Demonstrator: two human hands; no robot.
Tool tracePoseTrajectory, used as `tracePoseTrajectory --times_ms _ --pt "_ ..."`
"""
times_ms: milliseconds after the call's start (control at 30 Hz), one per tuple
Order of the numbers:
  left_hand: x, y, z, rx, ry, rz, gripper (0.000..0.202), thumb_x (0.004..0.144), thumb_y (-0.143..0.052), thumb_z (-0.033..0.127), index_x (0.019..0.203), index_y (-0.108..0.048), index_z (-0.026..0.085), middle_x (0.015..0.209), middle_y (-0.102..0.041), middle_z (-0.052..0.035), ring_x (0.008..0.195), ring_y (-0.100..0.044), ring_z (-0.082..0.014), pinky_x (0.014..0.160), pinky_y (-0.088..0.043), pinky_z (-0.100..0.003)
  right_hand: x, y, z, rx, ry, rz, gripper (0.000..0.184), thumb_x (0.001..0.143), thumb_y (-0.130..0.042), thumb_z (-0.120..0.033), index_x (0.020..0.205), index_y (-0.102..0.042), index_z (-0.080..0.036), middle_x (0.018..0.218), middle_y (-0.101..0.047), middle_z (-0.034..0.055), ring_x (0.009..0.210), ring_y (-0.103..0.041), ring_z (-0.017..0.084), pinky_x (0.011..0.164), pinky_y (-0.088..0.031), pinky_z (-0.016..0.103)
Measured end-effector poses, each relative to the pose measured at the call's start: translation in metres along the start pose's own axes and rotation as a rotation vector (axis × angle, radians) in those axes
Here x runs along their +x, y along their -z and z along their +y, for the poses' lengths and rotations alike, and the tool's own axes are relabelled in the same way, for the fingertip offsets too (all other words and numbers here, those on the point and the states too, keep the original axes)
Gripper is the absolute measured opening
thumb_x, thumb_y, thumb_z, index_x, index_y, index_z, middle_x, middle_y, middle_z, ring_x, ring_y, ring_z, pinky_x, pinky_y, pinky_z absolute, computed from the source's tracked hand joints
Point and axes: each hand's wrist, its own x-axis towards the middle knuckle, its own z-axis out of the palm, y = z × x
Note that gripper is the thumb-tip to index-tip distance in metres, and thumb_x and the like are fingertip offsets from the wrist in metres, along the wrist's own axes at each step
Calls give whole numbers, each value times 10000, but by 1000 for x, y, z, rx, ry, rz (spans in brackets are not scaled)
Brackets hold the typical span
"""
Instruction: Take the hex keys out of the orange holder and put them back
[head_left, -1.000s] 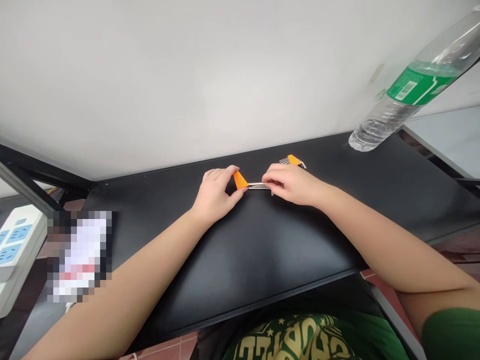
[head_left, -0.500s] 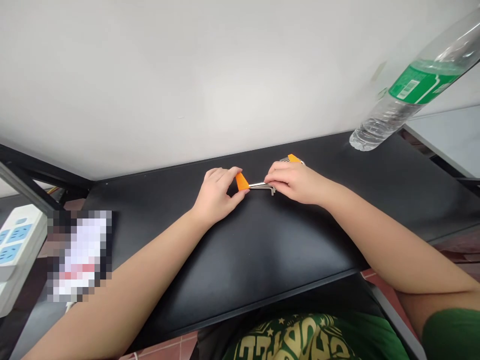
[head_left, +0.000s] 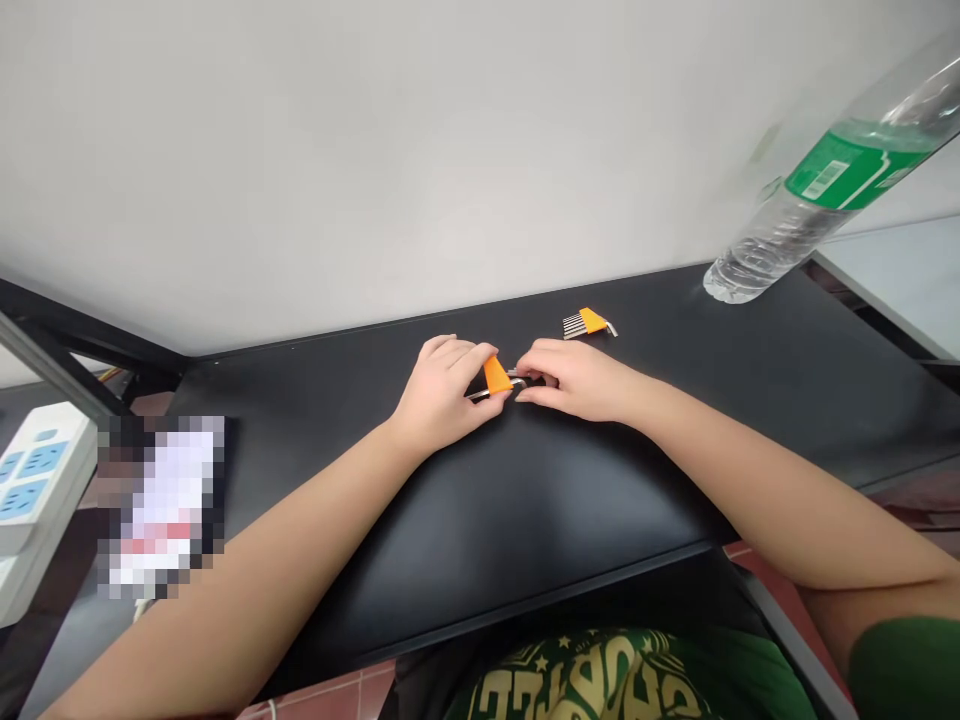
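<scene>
My left hand (head_left: 439, 395) pinches an orange plastic hex-key holder (head_left: 496, 374) just above the black table (head_left: 525, 480). My right hand (head_left: 574, 380) meets it from the right, its fingers closed on a metal hex key (head_left: 517, 381) seated in the holder. A metal tip shows below the holder on its left side. Farther back, to the right, a second orange holder with several hex keys (head_left: 589, 323) lies on the table, apart from both hands.
A clear water bottle with a green label (head_left: 825, 190) stands at the back right corner. A white power strip (head_left: 34, 490) and a blurred-out flat object (head_left: 161, 505) lie at the left. A white wall runs behind the table.
The key has slid into the holder, so much less metal shows between my hands. My right hand has moved left and off the second key set, which now shows fully.
</scene>
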Motion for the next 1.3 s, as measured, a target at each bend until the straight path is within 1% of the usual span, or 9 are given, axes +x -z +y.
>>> tracePoseTrajectory --times_ms 67,167,300,433,567,667,867,1000,1300 --pt "-1 -1 -4 -10 40 22 374 901 -703 374 1228 -605 222 1092 -755 -64 982 -710 -229 1146 -422 -476 -3 6 3 -245 76 -3 157 973 -662 -330 1012 -687 -179 1008 -641 70 801 -599 181 767 -487 344" --pt "-1 -2 -7 0 100 21 374 899 -696 380 1227 -608 225 1082 -751 -60 978 -703 -234 1127 -437 -461 -4 10 7 -471 96 -29 130 983 -625 -238 1010 -721 -153 1061 -636 102 850 -610 205 802 -480 354" --pt "-1 -2 -8 3 141 2 374 896 -687 381 1228 -614 226 1044 -743 -57 987 -690 -242 1085 -457 -439 -2 5 6 -643 89 -101 139 965 -583 -151 936 -718 -135 987 -639 121 878 -612 242 800 -464 368" --pt "-1 -2 -10 1 165 -14 375 897 -680 398 1230 -612 238 1046 -740 -57 971 -690 -245 1082 -454 -441 0 0 -2 -739 76 -93 144 922 -575 -113 825 -677 -145 905 -643 127 824 -602 247 747 -431 369" --pt "-1 -2 -12 10 185 -22 395 889 -694 408 1237 -613 240 1050 -742 -61 987 -691 -254 1084 -451 -455 -3 7 -8 -652 -38 -46 94 888 -583 -114 823 -616 -174 865 -653 88 697 -559 190 619 -359 327" --pt "-1 -2 -12 11 196 -19 395 890 -699 412 1232 -619 230 1032 -740 -63 980 -691 -251 1064 -460 -449 -6 17 -5 -522 -97 20 73 871 -593 -124 855 -579 -194 835 -649 44 660 -526 163 602 -333 300" --pt "-2 -3 -11 -10 164 -27 396 905 -690 413 1250 -612 234 1104 -745 -68 1024 -694 -252 1126 -432 -462 -8 22 0 -292 77 52 75 887 -574 -133 866 -610 -196 850 -599 24 742 -527 153 680 -380 278" --pt "-2 -2 -10 -24 126 -28 395 917 -682 406 1262 -604 230 1137 -748 -69 1019 -699 -240 1157 -414 -468 -8 21 -1 -212 106 24 104 926 -557 -166 859 -634 -187 836 -576 30 723 -511 154 675 -384 284" --pt "-2 -1 -9 -53 118 -68 405 909 -685 396 1274 -602 241 1125 -754 -63 1004 -704 -236 1176 -392 -489 -8 25 1 -166 155 5 154 962 -539 -175 947 -692 -185 883 -627 45 754 -550 160 684 -397 287"
